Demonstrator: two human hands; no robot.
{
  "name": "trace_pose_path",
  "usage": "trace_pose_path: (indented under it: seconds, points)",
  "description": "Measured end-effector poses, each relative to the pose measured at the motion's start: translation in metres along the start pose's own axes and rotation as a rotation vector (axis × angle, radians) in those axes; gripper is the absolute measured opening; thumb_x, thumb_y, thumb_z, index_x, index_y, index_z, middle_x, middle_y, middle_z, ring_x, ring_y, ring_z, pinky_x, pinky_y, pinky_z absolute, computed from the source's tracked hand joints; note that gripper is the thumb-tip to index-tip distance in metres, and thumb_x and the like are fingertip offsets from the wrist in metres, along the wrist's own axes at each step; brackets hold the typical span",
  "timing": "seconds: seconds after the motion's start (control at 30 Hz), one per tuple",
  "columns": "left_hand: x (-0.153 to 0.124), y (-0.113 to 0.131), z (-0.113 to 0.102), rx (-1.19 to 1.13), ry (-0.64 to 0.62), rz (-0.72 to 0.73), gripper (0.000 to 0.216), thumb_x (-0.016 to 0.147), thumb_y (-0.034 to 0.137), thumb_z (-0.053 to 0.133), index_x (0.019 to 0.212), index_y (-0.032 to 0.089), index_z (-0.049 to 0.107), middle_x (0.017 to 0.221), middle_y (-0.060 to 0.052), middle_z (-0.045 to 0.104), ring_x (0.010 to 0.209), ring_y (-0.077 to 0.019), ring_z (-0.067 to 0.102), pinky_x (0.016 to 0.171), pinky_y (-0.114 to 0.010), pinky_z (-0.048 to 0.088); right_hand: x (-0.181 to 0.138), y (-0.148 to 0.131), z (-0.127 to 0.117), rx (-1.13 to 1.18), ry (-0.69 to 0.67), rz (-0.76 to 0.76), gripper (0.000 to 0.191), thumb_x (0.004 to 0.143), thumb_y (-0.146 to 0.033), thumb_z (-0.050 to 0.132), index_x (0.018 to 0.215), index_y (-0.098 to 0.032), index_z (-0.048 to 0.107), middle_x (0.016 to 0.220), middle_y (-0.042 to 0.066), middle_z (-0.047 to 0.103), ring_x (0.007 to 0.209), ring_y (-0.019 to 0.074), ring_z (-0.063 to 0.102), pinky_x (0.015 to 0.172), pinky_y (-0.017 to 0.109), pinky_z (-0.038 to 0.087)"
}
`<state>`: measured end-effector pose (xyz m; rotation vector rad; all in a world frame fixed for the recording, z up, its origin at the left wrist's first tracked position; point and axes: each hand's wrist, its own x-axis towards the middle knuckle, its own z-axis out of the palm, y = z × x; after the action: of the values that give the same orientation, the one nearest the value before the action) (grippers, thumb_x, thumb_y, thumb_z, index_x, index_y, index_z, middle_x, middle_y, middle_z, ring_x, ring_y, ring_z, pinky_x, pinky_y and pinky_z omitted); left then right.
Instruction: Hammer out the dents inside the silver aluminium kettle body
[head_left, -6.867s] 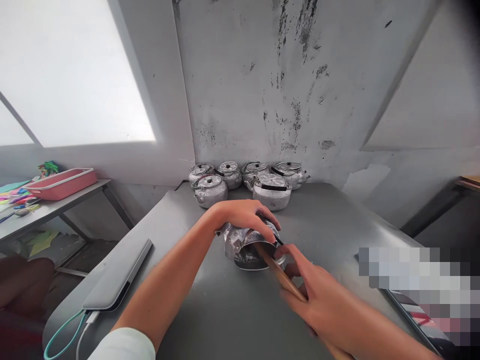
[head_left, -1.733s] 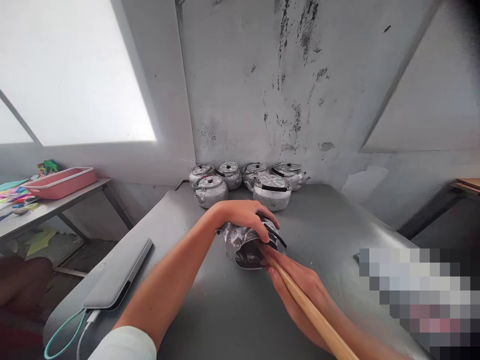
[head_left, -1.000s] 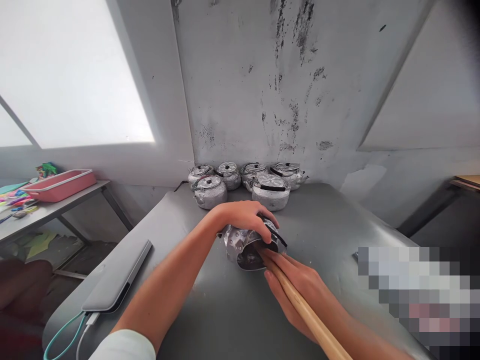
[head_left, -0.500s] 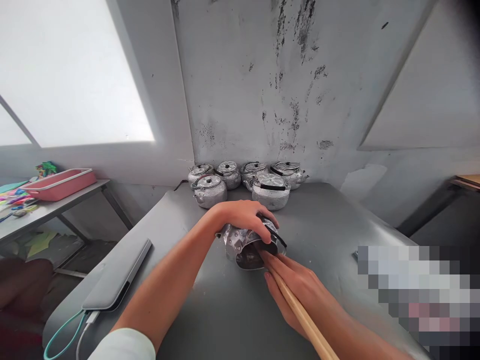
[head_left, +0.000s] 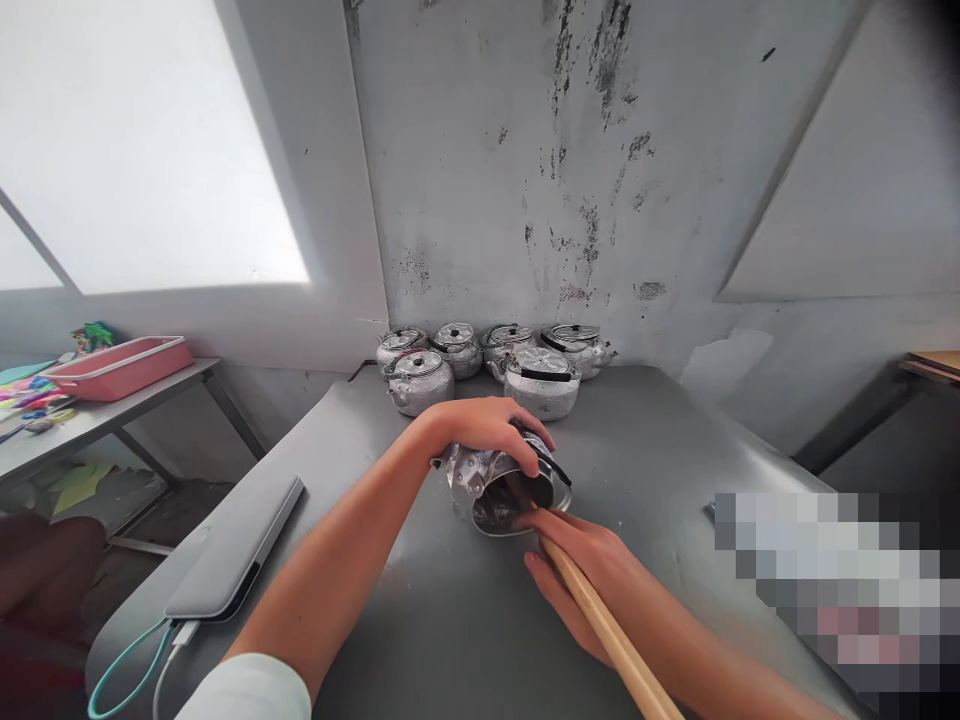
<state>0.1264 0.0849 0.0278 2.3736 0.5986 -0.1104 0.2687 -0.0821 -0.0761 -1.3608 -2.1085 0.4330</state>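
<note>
A silver metal kettle (head_left: 466,474) lies tipped on the grey table (head_left: 420,620), its lidless mouth facing me. My left hand (head_left: 491,430) is wrapped over its top, fingers curled round the far side near the black handle (head_left: 553,468). In my right hand (head_left: 581,560) is a long wooden stick (head_left: 611,635), gripped near its front. That end reaches into the kettle's mouth, and its tip is hidden in the dark inside. The right fingertips are at the rim.
Several similar lidded kettles (head_left: 541,385) stand against the stained wall (head_left: 480,200). At left lies a grey power bank (head_left: 236,550) with cables. A pink basket (head_left: 124,370) sits on a side table. Part of a person (head_left: 52,570) shows at far left. A blurred patch (head_left: 840,570) covers the right.
My right hand and the stick have shifted slightly at the kettle's mouth, baring more of the opening. The kettle and my left hand have moved up a touch.
</note>
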Motion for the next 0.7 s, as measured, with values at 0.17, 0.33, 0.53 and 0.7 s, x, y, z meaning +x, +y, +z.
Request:
trace_pose_path:
  seconds: [0.17,0.33,0.53,0.7]
  points:
    - [0.0013,0.0042,0.0038,0.075,0.023,-0.029,0.053,0.069,0.047,0.070,0.120,0.033,0.069,0.123,0.004,0.066,0.110,-0.0227,0.060,0.092,-0.028,0.046,-0.0025,-0.0023,0.0043,-0.041,-0.055,0.043,0.005,0.093,-0.020,0.051,0.092,-0.025,0.050,0.088,0.002,0.060,0.070,0.0164,0.059,0.066,0.029,0.048]
    - [0.0024,0.0062,0.0063,0.114,0.031,-0.046,0.053,0.069,0.050,0.071,0.119,0.036,0.069,0.124,0.004,0.065,0.110,-0.0240,0.060,0.093,-0.030,0.046,-0.0043,-0.0019,0.0072,-0.055,-0.047,0.060,0.007,0.092,-0.022,0.053,0.091,-0.025,0.046,0.088,0.001,0.058,0.072,0.0169,0.058,0.068,0.030,0.047]
    - [0.0007,0.0070,0.0048,0.112,0.029,-0.056,0.053,0.068,0.050,0.071,0.119,0.036,0.069,0.121,0.004,0.066,0.109,-0.0238,0.060,0.092,-0.030,0.047,-0.0007,-0.0027,-0.0015,-0.057,-0.080,0.027,0.009,0.091,-0.020,0.055,0.097,-0.025,0.051,0.082,0.000,0.060,0.066,0.0156,0.055,0.065,0.028,0.044]
    - [0.0003,0.0059,0.0035,0.103,0.016,-0.044,0.055,0.068,0.050,0.071,0.121,0.036,0.068,0.121,0.004,0.066,0.110,-0.0244,0.059,0.091,-0.030,0.047,0.0021,0.0010,-0.0001,-0.017,0.001,0.018,0.009,0.095,-0.025,0.052,0.087,-0.024,0.049,0.074,-0.001,0.061,0.063,0.0152,0.055,0.061,0.026,0.042]
